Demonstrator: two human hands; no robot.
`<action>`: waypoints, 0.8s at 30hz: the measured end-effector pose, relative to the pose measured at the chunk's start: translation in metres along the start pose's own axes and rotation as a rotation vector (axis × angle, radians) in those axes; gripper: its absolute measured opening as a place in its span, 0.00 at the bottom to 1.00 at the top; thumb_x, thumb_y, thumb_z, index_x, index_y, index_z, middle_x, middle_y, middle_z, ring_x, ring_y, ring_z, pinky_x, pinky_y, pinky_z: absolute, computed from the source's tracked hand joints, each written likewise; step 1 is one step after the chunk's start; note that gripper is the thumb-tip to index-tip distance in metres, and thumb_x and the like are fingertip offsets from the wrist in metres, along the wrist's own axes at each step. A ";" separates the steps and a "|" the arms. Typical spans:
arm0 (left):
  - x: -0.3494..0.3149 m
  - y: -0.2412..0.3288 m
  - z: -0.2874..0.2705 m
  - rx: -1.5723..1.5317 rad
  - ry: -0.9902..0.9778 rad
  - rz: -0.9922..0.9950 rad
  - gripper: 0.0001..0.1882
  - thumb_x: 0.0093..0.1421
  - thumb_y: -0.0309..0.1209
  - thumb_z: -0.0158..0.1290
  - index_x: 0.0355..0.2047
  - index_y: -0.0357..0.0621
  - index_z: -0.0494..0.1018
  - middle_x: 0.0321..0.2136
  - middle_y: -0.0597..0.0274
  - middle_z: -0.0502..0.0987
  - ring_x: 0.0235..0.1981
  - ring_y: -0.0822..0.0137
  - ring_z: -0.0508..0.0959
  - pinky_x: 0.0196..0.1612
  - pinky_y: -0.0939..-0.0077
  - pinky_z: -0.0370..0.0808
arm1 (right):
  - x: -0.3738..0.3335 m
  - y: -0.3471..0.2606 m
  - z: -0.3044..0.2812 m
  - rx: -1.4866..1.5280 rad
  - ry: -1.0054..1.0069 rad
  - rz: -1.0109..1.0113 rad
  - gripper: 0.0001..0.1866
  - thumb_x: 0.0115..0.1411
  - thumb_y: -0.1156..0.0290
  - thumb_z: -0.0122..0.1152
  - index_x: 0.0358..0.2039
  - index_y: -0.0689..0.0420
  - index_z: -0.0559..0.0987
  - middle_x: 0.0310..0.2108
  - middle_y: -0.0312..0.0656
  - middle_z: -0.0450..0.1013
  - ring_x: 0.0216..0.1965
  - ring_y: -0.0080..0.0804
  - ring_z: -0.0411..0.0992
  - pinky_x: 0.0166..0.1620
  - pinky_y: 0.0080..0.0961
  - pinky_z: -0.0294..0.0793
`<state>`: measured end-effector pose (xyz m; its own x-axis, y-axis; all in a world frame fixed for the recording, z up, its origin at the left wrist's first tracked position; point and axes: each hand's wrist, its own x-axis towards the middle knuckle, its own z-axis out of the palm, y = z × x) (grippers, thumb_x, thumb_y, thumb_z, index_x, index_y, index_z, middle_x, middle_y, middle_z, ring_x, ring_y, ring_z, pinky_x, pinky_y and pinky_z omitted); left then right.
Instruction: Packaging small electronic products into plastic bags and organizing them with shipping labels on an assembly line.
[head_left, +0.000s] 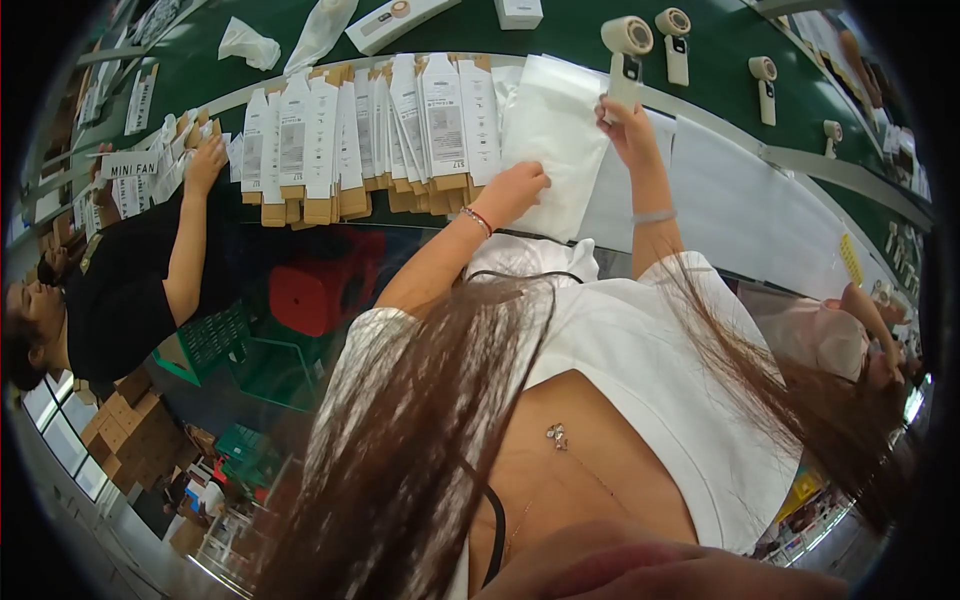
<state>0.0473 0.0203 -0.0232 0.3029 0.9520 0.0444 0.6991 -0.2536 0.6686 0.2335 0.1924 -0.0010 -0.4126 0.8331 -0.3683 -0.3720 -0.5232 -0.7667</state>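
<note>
My right hand (630,132) is closed around the lower handle of a white handheld fan (627,38) with a round head and a dark panel. The fan is held upright above the far side of the table. Beneath it lies a stack of flat white plastic bags (555,110). My left hand (515,192) rests at the near part of this stack, its fingers curled and pinched at the top bag. Exactly how much of the bag is between the fingertips is hard to see.
Flattened white cartons (440,110) stand in a row left of the bags. More handheld fans (677,45) stand on the green belt (575,38) beyond, near a white box (400,22). At the left, a co-worker (130,280) handles cartons. A red stool (310,298) and green crate (205,345) sit below.
</note>
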 end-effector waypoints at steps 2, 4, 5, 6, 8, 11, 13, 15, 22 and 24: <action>0.002 -0.019 0.003 -0.005 -0.023 0.029 0.07 0.49 0.22 0.56 0.31 0.41 0.73 0.32 0.63 0.74 0.34 0.60 0.74 0.39 0.72 0.71 | -0.064 0.018 0.013 -0.033 0.006 0.050 0.17 0.49 0.77 0.63 0.40 0.63 0.72 0.31 0.43 0.71 0.30 0.27 0.70 0.38 0.19 0.72; 0.004 -0.019 0.008 -0.021 -0.053 0.066 0.07 0.49 0.23 0.56 0.30 0.41 0.74 0.32 0.63 0.74 0.33 0.61 0.74 0.39 0.72 0.71 | -0.113 0.046 0.009 -0.014 0.064 0.137 0.18 0.50 0.79 0.62 0.42 0.63 0.70 0.34 0.44 0.71 0.35 0.29 0.72 0.42 0.23 0.74; 0.006 -0.017 0.006 -0.086 -0.048 0.033 0.06 0.49 0.23 0.57 0.29 0.40 0.75 0.30 0.63 0.74 0.32 0.61 0.73 0.38 0.72 0.71 | -0.129 0.066 0.005 0.038 0.108 0.170 0.18 0.50 0.80 0.63 0.42 0.63 0.70 0.35 0.44 0.72 0.37 0.30 0.73 0.44 0.25 0.75; 0.011 -0.015 0.003 -0.150 -0.048 0.005 0.05 0.49 0.23 0.57 0.28 0.40 0.76 0.29 0.63 0.74 0.30 0.61 0.73 0.37 0.72 0.71 | -0.142 0.082 0.003 0.046 0.124 0.156 0.18 0.50 0.80 0.63 0.42 0.63 0.70 0.35 0.44 0.72 0.37 0.30 0.73 0.44 0.25 0.75; 0.016 -0.010 -0.005 -0.272 -0.040 -0.063 0.04 0.48 0.23 0.58 0.27 0.39 0.77 0.27 0.63 0.74 0.28 0.61 0.73 0.36 0.72 0.71 | -0.157 0.106 0.006 0.002 0.248 0.229 0.20 0.51 0.79 0.64 0.44 0.64 0.69 0.36 0.44 0.72 0.37 0.31 0.73 0.42 0.23 0.75; 0.015 0.002 -0.012 -0.285 -0.048 -0.036 0.04 0.49 0.23 0.58 0.26 0.37 0.78 0.25 0.63 0.75 0.26 0.63 0.73 0.34 0.74 0.71 | -0.154 0.115 0.040 0.057 0.345 0.086 0.20 0.51 0.78 0.65 0.44 0.64 0.69 0.36 0.44 0.72 0.37 0.31 0.73 0.41 0.21 0.75; 0.013 0.009 -0.017 -0.298 -0.041 -0.029 0.04 0.49 0.23 0.58 0.26 0.35 0.79 0.24 0.62 0.76 0.24 0.65 0.73 0.33 0.76 0.72 | -0.147 0.115 0.056 0.101 0.425 -0.043 0.21 0.51 0.78 0.66 0.44 0.64 0.69 0.37 0.44 0.72 0.37 0.31 0.73 0.40 0.20 0.75; 0.010 0.012 -0.026 -0.360 -0.054 -0.088 0.04 0.50 0.23 0.58 0.27 0.35 0.79 0.24 0.62 0.77 0.23 0.67 0.73 0.32 0.77 0.71 | -0.141 0.112 0.058 0.083 0.439 -0.075 0.21 0.51 0.78 0.66 0.44 0.64 0.69 0.37 0.44 0.72 0.36 0.30 0.73 0.40 0.20 0.75; 0.012 0.013 -0.035 -0.627 -0.069 -0.236 0.06 0.55 0.22 0.56 0.32 0.32 0.79 0.25 0.61 0.79 0.23 0.74 0.73 0.29 0.85 0.70 | -0.127 0.112 0.058 -0.008 0.409 -0.215 0.21 0.51 0.78 0.66 0.44 0.62 0.69 0.36 0.43 0.72 0.34 0.27 0.71 0.39 0.19 0.73; 0.014 0.014 -0.040 -0.639 -0.075 -0.244 0.07 0.55 0.22 0.55 0.33 0.31 0.79 0.25 0.61 0.79 0.24 0.75 0.73 0.30 0.86 0.71 | -0.125 0.113 0.057 -0.013 0.390 -0.230 0.21 0.50 0.78 0.66 0.44 0.62 0.69 0.36 0.43 0.72 0.33 0.27 0.71 0.39 0.19 0.72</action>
<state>0.0353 0.0368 0.0166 0.2458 0.9486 -0.1991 0.2404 0.1393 0.9606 0.1954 0.0189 -0.0113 0.0248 0.9340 -0.3563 -0.4057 -0.3164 -0.8575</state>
